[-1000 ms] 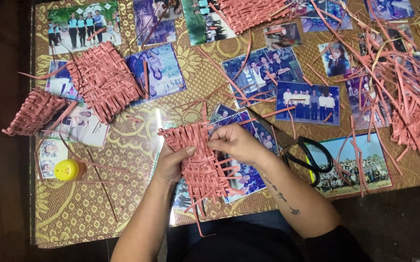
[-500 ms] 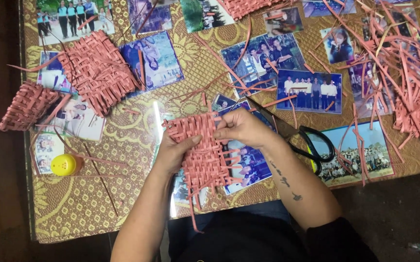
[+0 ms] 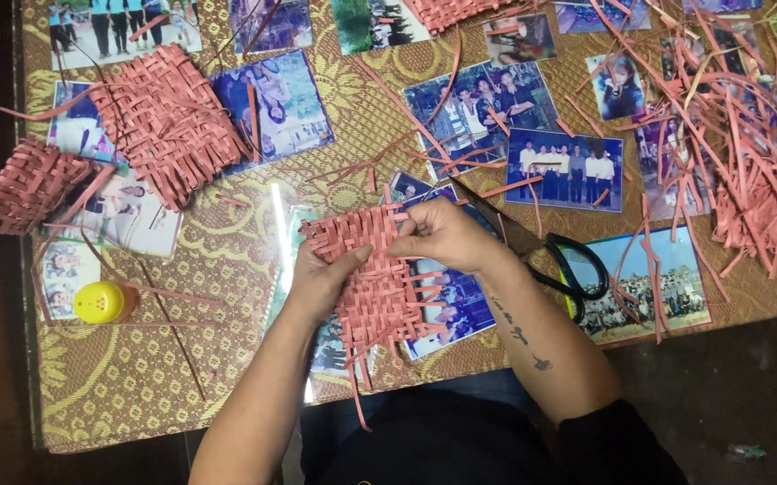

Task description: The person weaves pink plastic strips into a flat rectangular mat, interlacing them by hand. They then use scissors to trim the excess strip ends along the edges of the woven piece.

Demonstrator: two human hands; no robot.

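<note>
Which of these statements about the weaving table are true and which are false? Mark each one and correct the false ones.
1. Both hands hold the pink woven strip mat. True: the left hand and right hand grip its upper part.
2. The black-handled scissors lie left of the hands. False: they lie to the right, beside the right forearm.
3. A round yellow cap sits near the table's left edge. True.
4. The loose pile of pink strips is at the left. False: it lies at the right end of the table.
5. Printed photographs lie spread over the gold patterned tabletop. True.
</note>
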